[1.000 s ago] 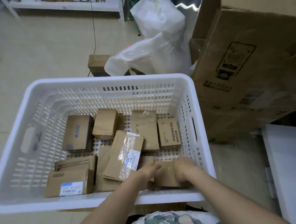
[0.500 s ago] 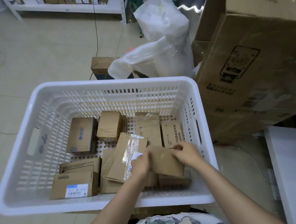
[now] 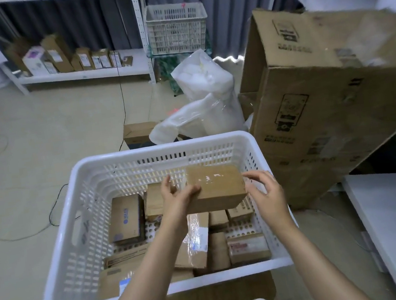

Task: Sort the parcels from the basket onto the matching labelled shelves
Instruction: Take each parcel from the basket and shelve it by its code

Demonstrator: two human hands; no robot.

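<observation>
Above the basket, both hands at one parcel, lifted clear.
Left hand grips the parcel's left end, fingers wrapped on it; right hand spread loose just beside its right end, contact unclear. Below the hands, more parcels lie in the basket. Far beyond the hands, shelf with boxes; big carton right of right hand.

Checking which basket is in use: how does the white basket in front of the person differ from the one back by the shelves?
The near basket holds many parcels; no contents show in the far basket. The near one is wide and shallow, the far one looks taller and narrower. Both are white slotted plastic.
</observation>
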